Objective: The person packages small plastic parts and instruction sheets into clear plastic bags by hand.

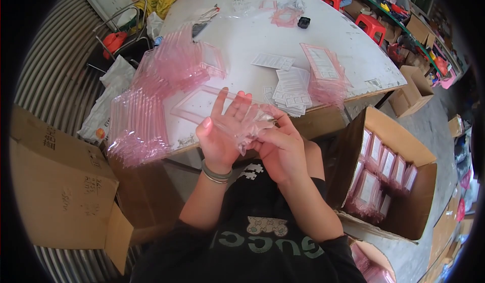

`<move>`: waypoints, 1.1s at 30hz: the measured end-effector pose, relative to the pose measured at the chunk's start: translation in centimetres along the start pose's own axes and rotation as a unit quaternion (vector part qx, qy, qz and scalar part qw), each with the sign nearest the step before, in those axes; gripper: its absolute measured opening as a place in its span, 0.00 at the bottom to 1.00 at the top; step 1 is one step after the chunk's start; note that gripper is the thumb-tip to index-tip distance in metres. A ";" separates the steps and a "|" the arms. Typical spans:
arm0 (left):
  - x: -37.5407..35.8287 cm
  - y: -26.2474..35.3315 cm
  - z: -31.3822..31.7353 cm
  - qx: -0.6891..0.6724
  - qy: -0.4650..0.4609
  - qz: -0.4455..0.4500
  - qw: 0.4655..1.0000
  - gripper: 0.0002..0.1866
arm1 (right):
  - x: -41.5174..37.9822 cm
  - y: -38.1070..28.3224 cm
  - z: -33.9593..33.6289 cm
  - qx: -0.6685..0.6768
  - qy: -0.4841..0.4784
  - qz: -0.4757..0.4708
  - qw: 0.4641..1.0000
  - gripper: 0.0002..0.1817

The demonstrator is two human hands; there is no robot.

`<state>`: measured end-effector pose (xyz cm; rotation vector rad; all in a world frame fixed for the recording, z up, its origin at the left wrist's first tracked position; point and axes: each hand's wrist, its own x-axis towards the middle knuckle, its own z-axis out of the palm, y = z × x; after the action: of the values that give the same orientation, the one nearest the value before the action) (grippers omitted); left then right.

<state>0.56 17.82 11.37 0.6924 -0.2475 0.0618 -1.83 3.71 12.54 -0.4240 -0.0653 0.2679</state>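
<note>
Packing bench seen from above, items listed from largest to smallest. A round white table (262,35) fills the upper middle of the frame. At the lower left stands a folded cardboard box (60,182); at the right, an open carton (389,177) already holds rows of filled pink-edged sleeves standing on edge, taking up roughly the far half of its floor, so that part of the work appears done. On the table's left edge lies a long fanned stack of empty pink plastic bags (146,101), and it looks large, so much seems left to fill. Near the middle right sits a pile of printed cards (292,90), with a smaller bundle of bagged cards (326,76) just beside it. At centre frame, in front of the table's near edge, the left hand (222,136), fingers spread and upright, backs one clear bag (250,124); the right hand (280,149) pinches that bag's edge with fingers curled together. Whether a card is inside it cannot be told.
</note>
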 end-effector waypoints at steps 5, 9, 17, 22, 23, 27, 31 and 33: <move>0.1 0.2 -0.4 -0.021 -0.014 0.013 1.000 0.53 | -0.3 0.1 -0.1 0.007 -0.009 -0.030 0.999 0.27; -0.1 0.4 -0.2 -0.096 0.007 -0.004 0.995 0.50 | -0.1 0.3 -1.3 -0.008 -0.065 -0.049 0.997 0.28; -0.5 0.6 0.3 -0.153 0.047 -0.050 0.986 0.50 | 0.2 1.1 -0.9 -0.082 -0.062 -0.104 0.989 0.27; -0.7 0.5 -0.4 -0.202 0.025 -0.073 0.976 0.51 | 0.2 1.0 -0.6 -0.024 -0.067 -0.087 0.994 0.26; -0.8 0.5 -0.4 -0.203 0.019 -0.074 0.976 0.51 | 0.1 1.0 -0.4 -0.013 -0.054 -0.087 0.995 0.25; -0.6 -0.2 0.1 -0.102 0.021 -0.012 0.995 0.50 | 0.0 0.6 0.4 -0.001 0.014 -0.084 0.996 0.26; -0.7 -0.1 0.2 -0.115 0.006 -0.005 0.993 0.47 | -0.1 0.7 0.3 -0.083 0.038 -0.102 0.991 0.27; -0.9 -0.1 0.0 -0.145 0.012 -0.024 0.989 0.44 | 0.6 2.3 -0.5 -0.190 0.058 -0.247 0.948 0.24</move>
<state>-0.28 17.74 11.11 0.4069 -0.2116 -0.0114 -1.75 5.69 11.16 -0.7873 -0.1064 -0.2717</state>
